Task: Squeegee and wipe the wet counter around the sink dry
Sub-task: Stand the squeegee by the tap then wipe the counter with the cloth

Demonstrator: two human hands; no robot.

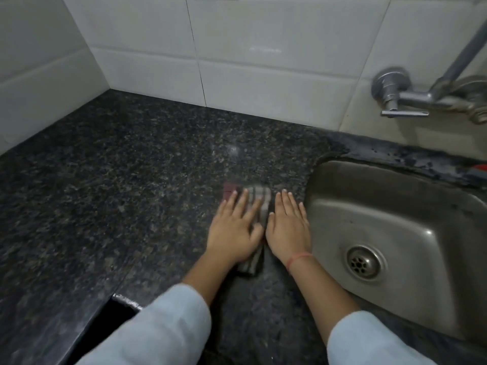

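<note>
A folded striped grey cloth (259,196) with a red edge lies on the dark speckled granite counter (131,167), just left of the steel sink (382,219). My left hand (234,227) presses flat on the cloth with straight fingers and looks motion-blurred. My right hand (288,227) lies flat on the bare counter between the cloth and the sink's rim, fingers straight and together. The cloth sticks out beyond my left fingertips and behind my left wrist. No squeegee is in view.
White tiled walls meet the counter at the back and left. A metal wall tap (403,98) hangs above the sink at the right. The sink has a round drain (365,262). The counter's front edge has a dark gap (116,320) at lower left.
</note>
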